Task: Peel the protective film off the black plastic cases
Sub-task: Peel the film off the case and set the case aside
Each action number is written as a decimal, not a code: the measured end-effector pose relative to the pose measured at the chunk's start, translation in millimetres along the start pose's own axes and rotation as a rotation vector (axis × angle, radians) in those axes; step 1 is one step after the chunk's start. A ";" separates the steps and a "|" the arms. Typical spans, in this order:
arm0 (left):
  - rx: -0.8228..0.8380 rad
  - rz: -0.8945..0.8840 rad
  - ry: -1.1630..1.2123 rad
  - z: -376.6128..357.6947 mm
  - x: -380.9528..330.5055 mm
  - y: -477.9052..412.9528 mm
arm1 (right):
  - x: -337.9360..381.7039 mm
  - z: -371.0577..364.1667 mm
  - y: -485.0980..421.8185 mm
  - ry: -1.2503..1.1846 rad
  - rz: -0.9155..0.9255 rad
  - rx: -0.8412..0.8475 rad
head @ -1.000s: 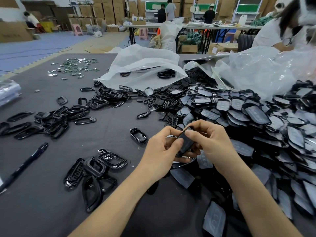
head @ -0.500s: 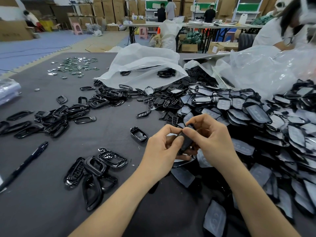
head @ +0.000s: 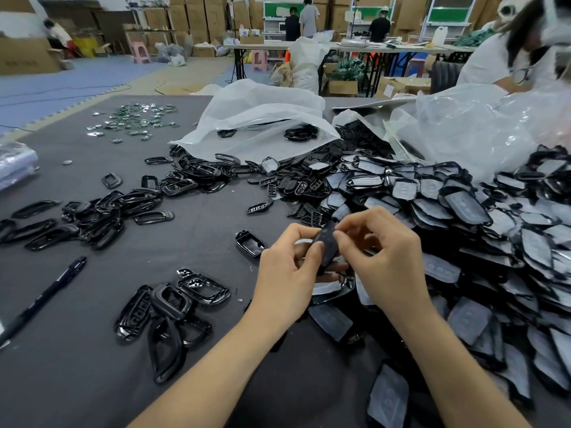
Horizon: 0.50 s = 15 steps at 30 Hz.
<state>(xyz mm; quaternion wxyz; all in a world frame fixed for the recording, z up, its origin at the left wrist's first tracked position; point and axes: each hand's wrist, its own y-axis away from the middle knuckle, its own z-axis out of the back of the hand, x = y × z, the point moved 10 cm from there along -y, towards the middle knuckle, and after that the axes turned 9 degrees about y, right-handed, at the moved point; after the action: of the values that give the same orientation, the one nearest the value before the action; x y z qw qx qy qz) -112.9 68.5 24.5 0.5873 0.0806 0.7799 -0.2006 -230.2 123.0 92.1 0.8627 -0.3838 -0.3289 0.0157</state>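
Grey table point(head: 92, 381); black case point(head: 327, 246) in left grip point(head: 287, 267), right grip point(head: 383, 257) perhaps pinched at top.

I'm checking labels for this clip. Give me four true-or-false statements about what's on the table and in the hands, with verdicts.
1. The left hand and right hand both grip one black case. True.
2. The pen lies right of the hands. False: it lies far to their left on the table.
3. The pile of film-covered cases is on the right. True.
4. The white bag sits between the hands and the camera. False: it lies beyond the hands.
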 end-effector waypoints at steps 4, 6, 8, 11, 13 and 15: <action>-0.055 -0.147 -0.265 3.8 -10.3 2.1 | 5.8 -5.7 4.6 0.066 0.038 -0.025; -0.050 -0.214 -0.368 0.2 -17.6 5.3 | 3.3 -4.9 5.4 0.085 0.011 -0.041; -0.030 -0.266 -0.437 -4.4 -22.5 9.1 | 0.4 -4.7 5.8 0.094 -0.017 -0.040; -0.012 -0.312 -0.499 -7.9 -25.0 11.9 | 0.0 -5.4 6.4 0.113 -0.035 -0.039; -0.001 -0.338 -0.522 -10.1 -26.3 13.3 | -0.2 -4.2 7.0 0.115 -0.046 -0.049; 0.011 -0.358 -0.528 -13.1 -28.4 15.3 | -0.9 -2.7 7.3 0.108 -0.053 -0.059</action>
<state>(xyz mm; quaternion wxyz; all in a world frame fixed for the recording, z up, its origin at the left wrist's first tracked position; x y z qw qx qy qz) -110.5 90.9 51.1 0.7243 -0.1094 0.6014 -0.3190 -227.6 126.2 85.3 0.8677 -0.4005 -0.2920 -0.0375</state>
